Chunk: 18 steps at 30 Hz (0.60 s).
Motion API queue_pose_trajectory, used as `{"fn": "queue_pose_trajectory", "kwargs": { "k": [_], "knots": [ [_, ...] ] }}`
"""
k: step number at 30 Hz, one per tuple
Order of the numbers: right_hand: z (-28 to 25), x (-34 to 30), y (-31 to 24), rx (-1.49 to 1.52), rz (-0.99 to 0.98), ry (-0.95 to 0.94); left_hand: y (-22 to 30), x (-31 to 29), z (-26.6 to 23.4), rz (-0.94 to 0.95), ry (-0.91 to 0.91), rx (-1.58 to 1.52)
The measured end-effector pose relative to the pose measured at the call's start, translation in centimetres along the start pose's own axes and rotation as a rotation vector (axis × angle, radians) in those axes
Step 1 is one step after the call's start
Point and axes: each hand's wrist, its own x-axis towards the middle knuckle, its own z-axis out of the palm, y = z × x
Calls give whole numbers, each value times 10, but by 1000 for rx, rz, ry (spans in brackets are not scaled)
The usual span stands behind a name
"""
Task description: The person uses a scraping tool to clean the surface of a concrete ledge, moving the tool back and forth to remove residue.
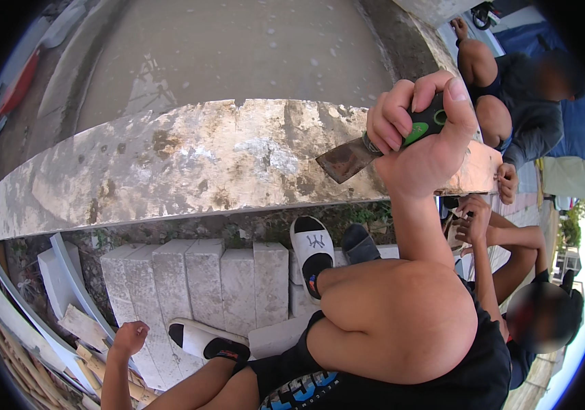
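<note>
My right hand (429,133) is raised at the right, its fingers wrapped round the black and green handle of a scraper (344,162). The flat blade is rusty and points left, in front of a pale, stained concrete ledge (224,160). Whether the blade touches the ledge, I cannot tell. Low on the left, my left hand (128,338) hangs with curled fingers over light grey blocks (203,283), and nothing shows in it. My bent knee (402,321) fills the lower middle.
Murky grey water (238,55) spreads beyond the ledge. Two people sit at the right; one person's hand (506,183) rests by the ledge's end, another person's hands (471,217) are nearer. White slide sandals (311,239) are on my feet. Curved strips and wood pieces (91,328) lie left.
</note>
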Motion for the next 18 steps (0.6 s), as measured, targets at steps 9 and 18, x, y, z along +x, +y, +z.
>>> {"fn": "queue_pose_trajectory", "kwargs": {
  "k": [9,18],
  "knots": [
    [-25,-37,-9,43,-188,-110,4,-1,0,-21,0,26],
    [-20,-20,-4,138,-77,-19,-1,-2,0,-4,6,17]
  ]
}}
